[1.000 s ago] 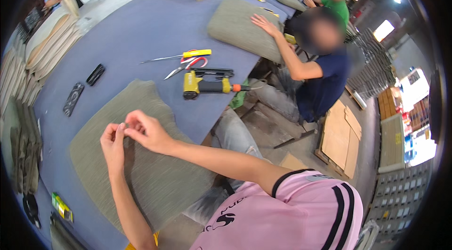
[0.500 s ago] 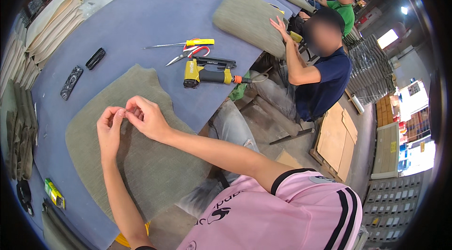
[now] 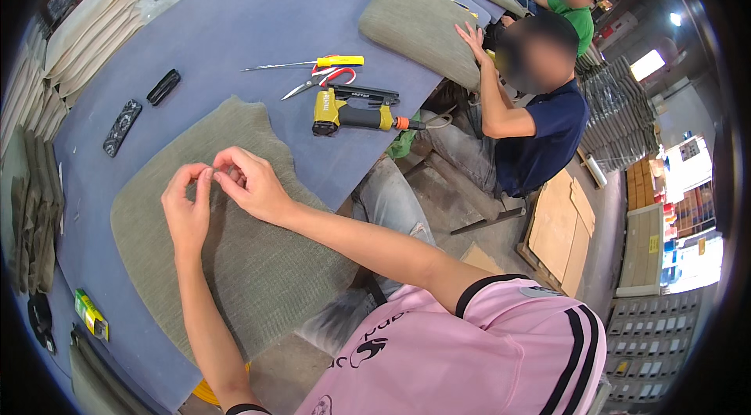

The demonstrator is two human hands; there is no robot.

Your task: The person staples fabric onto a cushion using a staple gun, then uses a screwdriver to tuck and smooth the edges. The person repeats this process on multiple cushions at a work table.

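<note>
A grey-green fabric-covered piece point(image 3: 282, 282) with a wavy edge lies flat on the blue table in front of me. Above it my left hand point(image 3: 188, 211) and my right hand point(image 3: 256, 188) meet, thumbs and forefingers pinched close together at the tips. Whatever they may hold is too small to make out. Beyond the fabric piece, toward the right, lies a yellow and black staple gun point(image 3: 356, 114) with an orange hose fitting. Behind it are red-handled scissors point(image 3: 322, 80) and a yellow-handled screwdriver point(image 3: 341, 61).
Two dark oblong objects point(image 3: 123, 128) lie at the table's left. Stacked fabric pieces point(image 3: 35, 211) line the left edge, near a yellow-green small box point(image 3: 91, 313). To the right, a co-worker in a dark shirt point(image 3: 559, 122) handles another grey-green padded piece point(image 3: 418, 28).
My fingertips stay together in nearly the same pose, with slight shifts of the fingers. The whole view has moved a little. The tools still lie in place.
</note>
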